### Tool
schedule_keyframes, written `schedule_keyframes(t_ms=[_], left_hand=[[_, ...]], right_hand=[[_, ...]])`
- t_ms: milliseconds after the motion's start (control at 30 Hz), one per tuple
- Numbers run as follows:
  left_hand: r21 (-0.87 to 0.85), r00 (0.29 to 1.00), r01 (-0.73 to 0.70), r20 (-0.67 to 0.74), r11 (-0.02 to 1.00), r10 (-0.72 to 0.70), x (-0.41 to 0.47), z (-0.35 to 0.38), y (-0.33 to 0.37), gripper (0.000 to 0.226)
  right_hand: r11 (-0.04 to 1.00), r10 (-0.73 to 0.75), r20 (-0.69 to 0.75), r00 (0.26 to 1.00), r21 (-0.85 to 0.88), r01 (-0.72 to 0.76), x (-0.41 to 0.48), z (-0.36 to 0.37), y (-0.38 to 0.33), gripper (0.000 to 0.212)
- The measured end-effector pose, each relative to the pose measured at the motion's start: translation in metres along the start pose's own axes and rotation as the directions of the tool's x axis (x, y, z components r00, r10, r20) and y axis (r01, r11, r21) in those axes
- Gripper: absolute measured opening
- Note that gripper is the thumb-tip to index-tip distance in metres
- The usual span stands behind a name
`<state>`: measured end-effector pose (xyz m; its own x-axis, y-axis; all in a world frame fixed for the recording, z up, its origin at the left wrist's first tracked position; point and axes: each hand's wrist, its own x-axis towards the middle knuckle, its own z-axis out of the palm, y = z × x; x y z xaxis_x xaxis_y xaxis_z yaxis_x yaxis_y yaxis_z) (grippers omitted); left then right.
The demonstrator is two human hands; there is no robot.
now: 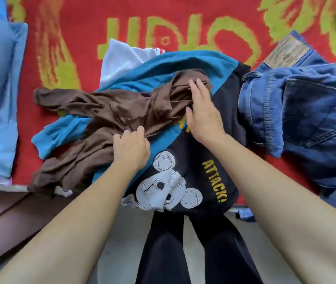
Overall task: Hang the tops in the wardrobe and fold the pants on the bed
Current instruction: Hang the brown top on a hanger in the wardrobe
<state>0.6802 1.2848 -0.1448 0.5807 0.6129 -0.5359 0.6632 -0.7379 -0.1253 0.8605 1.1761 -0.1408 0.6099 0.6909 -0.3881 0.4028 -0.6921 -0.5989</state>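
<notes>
The brown top [105, 115] lies crumpled across the clothes pile on the bed, under both hands. The left grip [131, 148] clenches a fold at its near edge, fingers curled into the cloth. The right grip [202, 111] is released, fingers straight and flat on its far end. Beneath lie a teal top [163, 64] and a black T-shirt [187, 152] printed "ATTACK!" in yellow beside a white bear. Jeans [306, 111] lie just right of the pile, their patch label [288, 52] unreadable.

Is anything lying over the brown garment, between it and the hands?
Nothing visible. The brown garment tops the pile, over the teal top, and both the left hand and right hand touch it.
</notes>
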Motion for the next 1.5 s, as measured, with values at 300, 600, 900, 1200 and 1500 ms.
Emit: schedule_keyframes(t_ms=[300, 600, 900, 1200, 1500], left_hand=[[-0.284, 0.921, 0.336, -0.099, 0.898, -0.376, -0.026, 0.019, -0.019, 0.039], [-0.235, 0.990, 0.099, -0.074, 0.967, -0.119, -0.010, 0.014, 0.025, 0.027], [-0.781, 0.855, 0.271, -0.073, 0.562, -0.514, -0.073, -0.013, -0.001, 0.017], [-0.794, 0.794, 0.124, -0.280, 0.595, -0.540, -0.180, -0.145, -0.055, 0.040], [-0.962, 0.490, -0.070, -0.264, 0.264, -0.831, -0.336, -0.240, -0.113, 0.017]], right_hand=[[0.996, 0.056, 0.159, 0.986, -0.072, -0.045, -0.032, 0.033, 0.013, 0.040], [0.990, 0.044, 0.080, 0.996, -0.134, -0.033, -0.058, 0.044, 0.034, 0.052], [0.963, -0.079, 0.113, 0.990, -0.249, 0.105, -0.089, 0.012, -0.009, 0.021], [0.961, 0.081, -0.093, 0.992, 0.271, -0.053, -0.123, -0.112, -0.125, 0.021], [0.812, -0.202, 0.102, 0.974, 0.574, 0.108, -0.205, -0.172, -0.284, 0.027]])
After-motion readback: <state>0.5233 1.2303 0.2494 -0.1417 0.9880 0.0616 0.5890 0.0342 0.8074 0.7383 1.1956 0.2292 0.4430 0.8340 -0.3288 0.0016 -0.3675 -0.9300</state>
